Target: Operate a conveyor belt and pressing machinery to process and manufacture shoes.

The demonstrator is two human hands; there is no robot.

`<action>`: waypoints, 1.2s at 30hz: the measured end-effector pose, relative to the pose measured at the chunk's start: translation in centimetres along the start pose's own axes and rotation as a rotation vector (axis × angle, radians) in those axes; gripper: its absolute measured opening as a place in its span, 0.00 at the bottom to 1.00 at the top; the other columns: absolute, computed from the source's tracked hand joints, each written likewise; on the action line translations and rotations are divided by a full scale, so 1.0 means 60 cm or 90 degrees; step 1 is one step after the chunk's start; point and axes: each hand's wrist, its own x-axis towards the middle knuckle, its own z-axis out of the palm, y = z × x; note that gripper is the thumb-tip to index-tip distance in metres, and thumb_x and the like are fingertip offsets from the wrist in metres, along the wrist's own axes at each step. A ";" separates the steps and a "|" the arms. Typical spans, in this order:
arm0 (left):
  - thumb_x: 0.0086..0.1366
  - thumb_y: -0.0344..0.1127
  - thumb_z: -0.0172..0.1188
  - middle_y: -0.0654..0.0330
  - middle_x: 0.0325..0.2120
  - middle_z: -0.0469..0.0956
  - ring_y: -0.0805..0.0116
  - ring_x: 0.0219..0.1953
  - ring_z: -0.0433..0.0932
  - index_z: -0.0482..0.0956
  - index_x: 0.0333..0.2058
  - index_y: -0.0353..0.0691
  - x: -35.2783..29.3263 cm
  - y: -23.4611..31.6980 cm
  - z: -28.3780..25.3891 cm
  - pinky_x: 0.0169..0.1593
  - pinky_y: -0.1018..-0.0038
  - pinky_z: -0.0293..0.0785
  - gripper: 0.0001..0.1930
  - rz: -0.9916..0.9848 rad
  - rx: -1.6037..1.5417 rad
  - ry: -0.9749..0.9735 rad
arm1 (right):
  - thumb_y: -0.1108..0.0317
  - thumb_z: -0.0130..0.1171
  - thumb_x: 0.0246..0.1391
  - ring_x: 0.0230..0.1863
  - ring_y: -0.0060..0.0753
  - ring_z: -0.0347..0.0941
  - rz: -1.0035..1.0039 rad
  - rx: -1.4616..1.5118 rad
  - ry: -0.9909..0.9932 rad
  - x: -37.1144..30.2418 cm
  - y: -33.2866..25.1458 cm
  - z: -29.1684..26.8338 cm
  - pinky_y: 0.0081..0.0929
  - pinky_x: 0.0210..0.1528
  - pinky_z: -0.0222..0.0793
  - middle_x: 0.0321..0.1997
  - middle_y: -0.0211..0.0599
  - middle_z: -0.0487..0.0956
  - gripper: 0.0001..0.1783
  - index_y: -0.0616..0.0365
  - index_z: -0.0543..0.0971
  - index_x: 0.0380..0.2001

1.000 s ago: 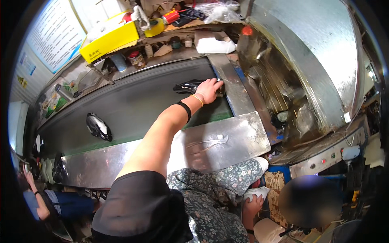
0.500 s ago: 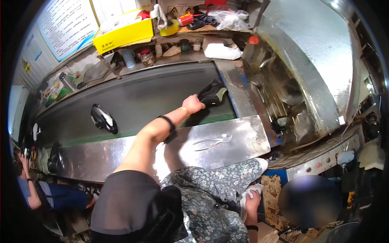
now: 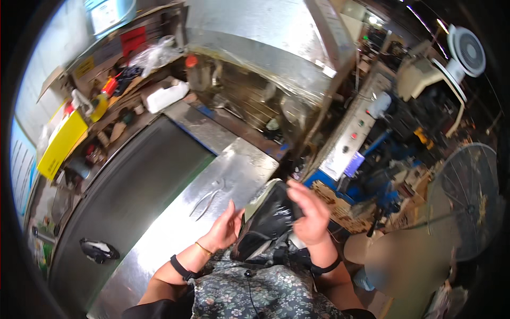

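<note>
A black shoe (image 3: pixel 268 215) with a pale green edge is held upright in front of my body. My left hand (image 3: pixel 227 229) grips its left side, thumb up along the edge and fingers partly hidden by the shoe. On the other side, my right hand (image 3: pixel 311 213) has its fingers stretched out, blurred by motion; I cannot tell whether it touches the shoe. A bit of white material (image 3: pixel 296 242) shows below the right palm. Metal pliers (image 3: pixel 208 199) lie on the shiny metal ledge (image 3: pixel 164 234). Another black-and-white shoe (image 3: pixel 99 250) lies on the dark conveyor belt (image 3: pixel 141 178).
Beyond the belt is a shelf with a yellow box (image 3: pixel 62 141) and a white container (image 3: pixel 166 97). A machine with a metal hood (image 3: pixel 255 37) stands ahead, with a button panel (image 3: pixel 357 130) to its right. A large wire-guarded fan (image 3: pixel 470 202) is at far right.
The shoe has come off the belt to in front of my body in my left hand. My right hand has risen from my lap beside it. The view has turned right.
</note>
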 end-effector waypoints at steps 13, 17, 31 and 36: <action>0.76 0.41 0.45 0.56 0.40 0.81 0.68 0.43 0.78 0.77 0.50 0.31 0.138 -0.040 0.105 0.51 0.73 0.73 0.19 0.071 0.376 0.107 | 0.53 0.72 0.44 0.37 0.51 0.80 0.277 -0.006 -0.336 -0.063 -0.013 -0.043 0.36 0.40 0.76 0.37 0.47 0.82 0.26 0.56 0.83 0.44; 0.66 0.42 0.60 0.48 0.49 0.76 0.53 0.54 0.73 0.73 0.52 0.33 0.110 -0.050 0.052 0.59 0.64 0.68 0.22 0.444 0.817 0.100 | 0.61 0.63 0.59 0.54 0.35 0.76 0.495 0.237 -0.047 -0.236 0.036 0.081 0.33 0.56 0.69 0.51 0.51 0.79 0.29 0.62 0.70 0.60; 0.65 0.33 0.65 0.64 0.41 0.77 0.76 0.42 0.74 0.71 0.55 0.39 0.134 -0.046 -0.063 0.47 0.77 0.73 0.21 0.081 0.418 0.165 | 0.39 0.28 0.70 0.51 0.44 0.76 0.990 0.247 -0.217 -0.276 0.063 0.137 0.34 0.57 0.68 0.48 0.51 0.80 0.41 0.68 0.75 0.53; 0.62 0.36 0.68 0.60 0.38 0.79 0.73 0.39 0.76 0.71 0.54 0.38 0.160 -0.054 -0.079 0.45 0.75 0.74 0.24 0.126 0.473 0.158 | 0.51 0.36 0.70 0.32 0.60 0.80 0.573 -0.215 -0.429 -0.239 0.068 0.136 0.43 0.40 0.77 0.26 0.52 0.82 0.30 0.68 0.78 0.37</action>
